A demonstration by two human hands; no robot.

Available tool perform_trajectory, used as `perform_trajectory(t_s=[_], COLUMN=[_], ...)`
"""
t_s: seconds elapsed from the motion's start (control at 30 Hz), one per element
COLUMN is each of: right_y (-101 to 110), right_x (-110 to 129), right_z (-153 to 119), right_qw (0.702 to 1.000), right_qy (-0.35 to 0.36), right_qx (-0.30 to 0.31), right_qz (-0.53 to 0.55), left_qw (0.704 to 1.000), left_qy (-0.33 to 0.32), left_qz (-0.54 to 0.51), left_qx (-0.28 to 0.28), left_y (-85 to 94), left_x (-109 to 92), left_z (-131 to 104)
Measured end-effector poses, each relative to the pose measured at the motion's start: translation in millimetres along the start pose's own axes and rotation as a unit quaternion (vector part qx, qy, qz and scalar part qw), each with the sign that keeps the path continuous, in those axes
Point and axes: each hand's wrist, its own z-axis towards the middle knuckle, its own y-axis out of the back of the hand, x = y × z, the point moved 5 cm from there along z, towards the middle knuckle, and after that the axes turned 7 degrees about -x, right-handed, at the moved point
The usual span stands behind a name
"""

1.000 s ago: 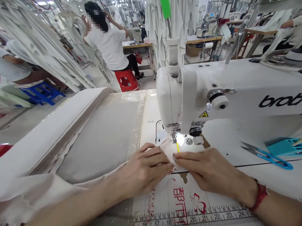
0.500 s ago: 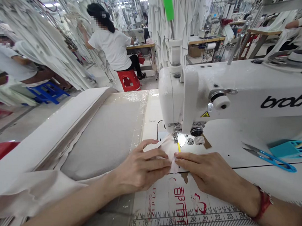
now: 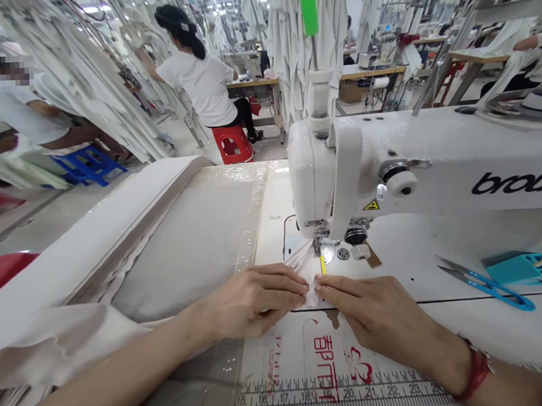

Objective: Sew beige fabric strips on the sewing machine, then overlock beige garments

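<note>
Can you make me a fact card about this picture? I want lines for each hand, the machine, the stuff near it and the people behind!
Left hand: fingertips at the pale cloth; pinching or pressing, cannot tell
Right hand: fingertips at the cloth's edge, near a yellow strip
Wrist: red bracelet, right arm
Machine: white sewing machine, cloth at its foot
Nearby: blue-handled scissors, teal holder
Front edge: printed ruler scale
Behind: person in white top, sitting on red stool
</note>
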Motion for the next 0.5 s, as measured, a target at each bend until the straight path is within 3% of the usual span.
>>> perform_trajectory(t_s=[0.17, 0.5], right_y=[-1.1, -4.1], right_x=[5.3, 6.7], right_z=[-3.8, -6.8], right_qw=[0.998, 0.998], right_qy=[0.044, 0.056], right_qx=[-0.029, -0.017], right_qz=[-0.024, -0.032], left_qw=[0.998, 0.998], left_qy=[-0.053, 0.012], left_qz=[0.033, -0.06], left_qx=[-0.019, -0.017], left_y=[-5.0, -2.2], left_x=[-8.0, -0.9], left_z=[2.1, 3.7])
